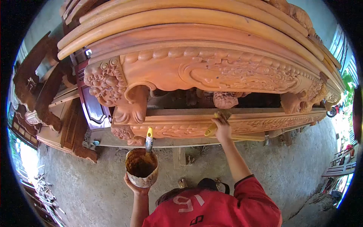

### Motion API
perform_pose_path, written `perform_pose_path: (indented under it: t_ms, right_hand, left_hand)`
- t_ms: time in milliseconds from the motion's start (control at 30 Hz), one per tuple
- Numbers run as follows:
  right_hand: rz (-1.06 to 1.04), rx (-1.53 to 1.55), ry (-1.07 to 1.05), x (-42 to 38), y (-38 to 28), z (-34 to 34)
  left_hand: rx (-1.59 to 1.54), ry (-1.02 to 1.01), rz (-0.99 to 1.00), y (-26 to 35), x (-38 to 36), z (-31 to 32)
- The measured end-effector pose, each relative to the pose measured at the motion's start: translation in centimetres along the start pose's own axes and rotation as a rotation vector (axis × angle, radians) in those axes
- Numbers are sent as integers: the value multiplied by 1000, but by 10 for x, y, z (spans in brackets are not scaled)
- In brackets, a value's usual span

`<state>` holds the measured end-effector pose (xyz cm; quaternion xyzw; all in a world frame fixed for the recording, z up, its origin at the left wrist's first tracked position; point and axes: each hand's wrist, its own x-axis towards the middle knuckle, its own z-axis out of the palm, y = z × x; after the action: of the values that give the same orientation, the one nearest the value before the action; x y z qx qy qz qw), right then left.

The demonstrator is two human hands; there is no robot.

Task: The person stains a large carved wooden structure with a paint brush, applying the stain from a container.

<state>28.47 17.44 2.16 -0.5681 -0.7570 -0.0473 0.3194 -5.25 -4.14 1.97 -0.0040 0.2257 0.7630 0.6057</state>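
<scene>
My left hand (135, 187) is closed around the lower side of a stained, pale pot (145, 181), whose inside is coated brown. A paintbrush (149, 142) stands in the pot at its far rim, yellow handle up. In my right hand (223, 128) a second paintbrush (210, 131) is gripped, its yellow handle pointing down to the left. The bristle end of that brush overlaps the upper edge of the lower carved wooden beam (181, 129). Above it rests a larger carved wooden piece (162, 70) with scrollwork and claw-like feet.
Long curved wooden rails (189, 17) are stacked on top of the carved piece. Dark carved wooden parts (47, 90) lean at the left beside a glossy dark panel (92, 102). Concrete floor (295, 166) stretches around me. Scrap wood strips (47, 193) lie at the lower left.
</scene>
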Motion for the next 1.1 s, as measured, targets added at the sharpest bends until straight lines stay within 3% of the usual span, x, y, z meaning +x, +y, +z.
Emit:
perform_pose_path:
  t_ms: [67,133,167,200,267,333,367,433,467,533,567,667,733,800,900,967,1000,1033,1100]
  right_hand:
    - [31,149,-67,3,-15,2]
    - [-43,639,-168,4,-27,6]
    - [-260,711,19,10,-35,10]
    - [-261,712,20,12,-36,5]
    - [502,717,-392,27,-64,-46]
    - [421,691,31,19,-31,-19]
    - [496,725,199,20,-30,-26]
    - [605,1105,508,25,0,-24]
    - [569,1237,623,30,9,-32]
    - [858,1348,771,29,23,-45]
    - [857,1344,776,24,37,-45]
    - [815,1283,931,6,103,-23]
    - [415,1056,1056,-3,145,-10]
    - [510,1157,1054,11,113,-26]
    - [413,1263,606,22,55,-17]
    - [67,640,420,29,21,-23]
    - [-295,-55,362,35,8,-32]
    - [-301,-54,366,40,1,-31]
    - [-93,507,67,42,-7,-29]
  left_hand:
    - [22,-41,5,0,0,5]
    - [32,-46,0,-1,1,8]
    - [41,-51,-2,-1,2,9]
    - [41,-52,-1,-1,4,8]
    - [18,-38,-10,-1,10,4]
    - [24,-46,2,-3,7,10]
    - [29,-53,13,-3,7,14]
    - [38,-75,35,1,10,9]
    - [45,-90,50,3,11,7]
    - [50,-109,52,10,13,6]
    - [52,-130,59,13,15,6]
    - [88,-130,99,17,26,2]
    - [62,-83,109,15,25,16]
    - [89,-85,93,14,26,18]
    - [113,-151,53,11,24,21]
    - [107,-122,81,12,28,23]
    - [99,-94,121,14,31,24]
    - [89,-90,129,19,33,22]
    - [89,-80,166,28,34,21]
